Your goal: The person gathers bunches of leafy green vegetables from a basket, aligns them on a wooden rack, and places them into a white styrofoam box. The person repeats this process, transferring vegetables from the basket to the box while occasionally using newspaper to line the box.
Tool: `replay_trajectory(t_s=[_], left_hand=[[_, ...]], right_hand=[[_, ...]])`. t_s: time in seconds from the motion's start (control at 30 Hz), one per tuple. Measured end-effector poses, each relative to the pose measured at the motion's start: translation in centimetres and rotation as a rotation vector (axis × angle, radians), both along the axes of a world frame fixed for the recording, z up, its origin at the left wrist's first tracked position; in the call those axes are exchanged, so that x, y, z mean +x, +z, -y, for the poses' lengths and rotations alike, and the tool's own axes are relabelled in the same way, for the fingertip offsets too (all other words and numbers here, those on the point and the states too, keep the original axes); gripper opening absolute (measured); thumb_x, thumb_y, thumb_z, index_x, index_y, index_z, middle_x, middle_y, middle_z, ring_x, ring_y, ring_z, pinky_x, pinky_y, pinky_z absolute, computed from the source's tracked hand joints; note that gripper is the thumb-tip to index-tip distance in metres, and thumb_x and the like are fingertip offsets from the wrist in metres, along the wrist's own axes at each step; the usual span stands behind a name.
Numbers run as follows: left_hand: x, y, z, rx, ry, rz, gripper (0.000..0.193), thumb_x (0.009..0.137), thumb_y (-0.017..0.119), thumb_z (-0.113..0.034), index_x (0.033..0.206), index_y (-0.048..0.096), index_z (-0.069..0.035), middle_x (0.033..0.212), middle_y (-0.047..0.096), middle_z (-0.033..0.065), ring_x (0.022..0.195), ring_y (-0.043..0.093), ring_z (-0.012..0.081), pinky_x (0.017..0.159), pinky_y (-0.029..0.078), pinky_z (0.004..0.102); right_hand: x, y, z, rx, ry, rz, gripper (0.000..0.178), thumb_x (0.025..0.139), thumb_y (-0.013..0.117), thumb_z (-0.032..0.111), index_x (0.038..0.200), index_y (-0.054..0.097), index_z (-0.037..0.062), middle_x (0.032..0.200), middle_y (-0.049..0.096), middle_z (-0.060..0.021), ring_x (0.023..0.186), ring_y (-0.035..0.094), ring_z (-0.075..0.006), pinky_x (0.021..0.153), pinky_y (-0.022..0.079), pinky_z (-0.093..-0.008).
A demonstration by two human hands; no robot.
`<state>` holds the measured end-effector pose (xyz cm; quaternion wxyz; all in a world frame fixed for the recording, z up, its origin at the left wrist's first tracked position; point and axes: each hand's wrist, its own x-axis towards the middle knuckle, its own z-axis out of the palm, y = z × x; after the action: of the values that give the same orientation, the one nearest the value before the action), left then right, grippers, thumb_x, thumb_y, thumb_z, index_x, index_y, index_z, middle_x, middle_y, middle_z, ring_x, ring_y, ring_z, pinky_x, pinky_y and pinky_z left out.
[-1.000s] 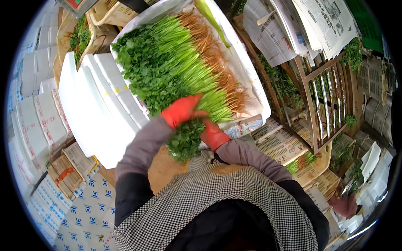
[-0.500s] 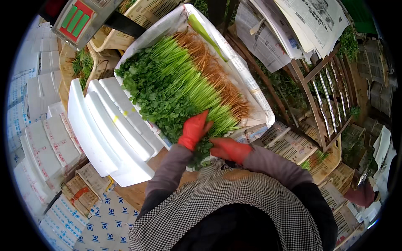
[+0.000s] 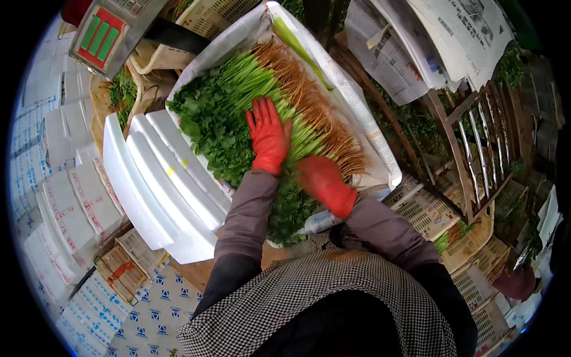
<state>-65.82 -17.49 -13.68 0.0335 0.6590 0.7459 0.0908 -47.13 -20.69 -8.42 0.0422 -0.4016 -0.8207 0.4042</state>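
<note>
A white foam box (image 3: pixel 373 141), lined with paper, is packed with rooted leafy greens (image 3: pixel 217 131) that look like coriander. Their leaves lie to the left, pale green stems run across the middle, and brown roots (image 3: pixel 309 98) fan out to the right. My left hand (image 3: pixel 269 140), in a red glove, rests flat on the stems with its fingers stretched out. Close to the box's near end is my right hand (image 3: pixel 331 185), gloved in red too, over the lower stems; motion blurs its fingers. More leaves (image 3: pixel 291 217) spill at the near edge beneath my hands.
White foam lids (image 3: pixel 160 196) lean in a stack along the box's left side. A scale (image 3: pixel 107 35) stands at the upper left beside plastic crates (image 3: pixel 153 89). Newspapers (image 3: pixel 410 50) lie at the upper right, above a rack with metal bars (image 3: pixel 479 143). Foam boxes (image 3: pixel 77 208) pile up at far left.
My left hand has moved up and away from the near end, flattening onto the stems. My right hand has risen slightly, and more leaves show at the near edge.
</note>
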Motion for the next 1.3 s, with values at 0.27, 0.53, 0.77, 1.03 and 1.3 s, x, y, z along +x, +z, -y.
replay_trajectory(t_s=[0.27, 0.53, 0.77, 1.03, 1.3], left_hand=[[0.3, 0.3, -0.8, -0.044, 0.034, 0.07, 0.086, 0.088, 0.066, -0.03, 0.153, 0.022, 0.005, 0.16, 0.026, 0.0225, 0.149, 0.018, 0.0423, 0.12, 0.011, 0.0572], [-0.2, 1.3, -0.1, 0.158, 0.006, 0.315, 0.085, 0.081, 0.072, -0.014, 0.152, 0.028, 0.003, 0.154, 0.037, 0.0205, 0.145, 0.03, 0.0427, 0.118, 0.019, 0.0578], [-0.5, 2.2, 0.8, 0.337, -0.028, 0.408, 0.071, 0.08, 0.067, -0.006, 0.145, 0.042, 0.002, 0.146, 0.048, 0.0202, 0.137, 0.041, 0.0445, 0.114, 0.03, 0.0572], [0.3, 4.0, -0.1, 0.014, -0.195, 0.38, 0.053, 0.083, 0.067, -0.01, 0.135, 0.056, -0.005, 0.125, 0.063, 0.0168, 0.112, 0.06, 0.0353, 0.099, 0.046, 0.0469], [-1.1, 1.3, -0.1, 0.158, -0.314, 0.34, 0.048, 0.087, 0.057, -0.012, 0.135, 0.056, -0.004, 0.13, 0.061, 0.0186, 0.118, 0.057, 0.0367, 0.105, 0.039, 0.0499]], right_hand=[[-8.0, -2.0, -12.7, -0.34, -0.65, -0.008, 0.031, 0.089, 0.069, 0.034, 0.085, 0.071, 0.003, 0.074, 0.071, -0.0122, 0.069, 0.068, -0.0295, 0.065, 0.051, -0.0378], [-6.6, -4.5, -12.0, -0.645, -0.774, -0.386, 0.028, 0.086, 0.077, 0.024, 0.082, 0.07, -0.0027, 0.067, 0.064, -0.0046, 0.059, 0.056, -0.0108, 0.055, 0.044, -0.0287], [-1.7, 0.1, -12.4, -0.448, -0.924, -0.365, 0.027, 0.091, 0.072, 0.029, 0.09, 0.069, 0.0021, 0.073, 0.065, -0.0026, 0.058, 0.055, -0.0095, 0.056, 0.045, -0.0277], [9.1, 8.1, -13.2, -0.847, -0.926, -1.41, 0.046, 0.102, 0.053, 0.038, 0.137, 0.055, 0.0087, 0.122, 0.068, -0.0094, 0.1, 0.065, -0.0145, 0.098, 0.048, -0.0323], [-3.8, -4.5, -8.1, 0.275, -0.108, -0.132, 0.06, 0.096, 0.06, 0.038, 0.146, 0.046, 0.007, 0.151, 0.044, -0.0166, 0.143, 0.036, -0.0372, 0.118, 0.025, -0.0486]])
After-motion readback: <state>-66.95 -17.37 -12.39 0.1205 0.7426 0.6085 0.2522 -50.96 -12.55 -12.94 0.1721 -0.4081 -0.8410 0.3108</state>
